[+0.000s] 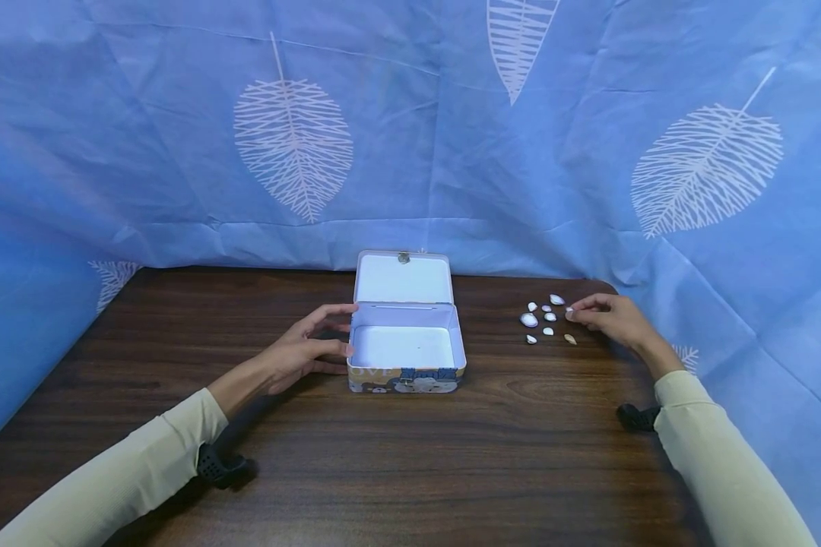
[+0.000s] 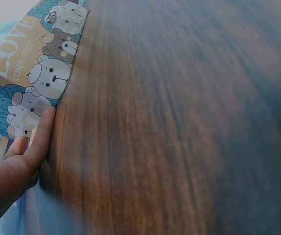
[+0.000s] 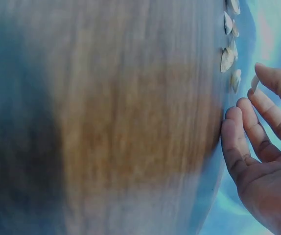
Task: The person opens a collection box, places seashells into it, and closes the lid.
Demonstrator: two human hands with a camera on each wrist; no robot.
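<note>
A small tin box (image 1: 407, 380) stands on the table with its hinged lid (image 1: 404, 277) raised and its white inside bare. Cartoon bears and the word LOVE decorate its front, seen close up in the left wrist view. My left hand (image 1: 304, 351) touches the box's left side, fingers spread along the wall and rim. Between thumb and forefinger, my right hand (image 1: 612, 317) pinches a small pale seashell (image 3: 254, 83), held at the right edge of a group of shells. Several white seashells (image 1: 529, 320) lie spread there, with a yellowish shell (image 1: 571, 339) nearest the hand.
The dark wooden table (image 1: 410, 463) reaches back to a blue cloth (image 1: 397, 152) printed with white leaves. Its right rear corner lies close behind the right hand. Black wrist straps (image 1: 222, 467) sit on both sleeves.
</note>
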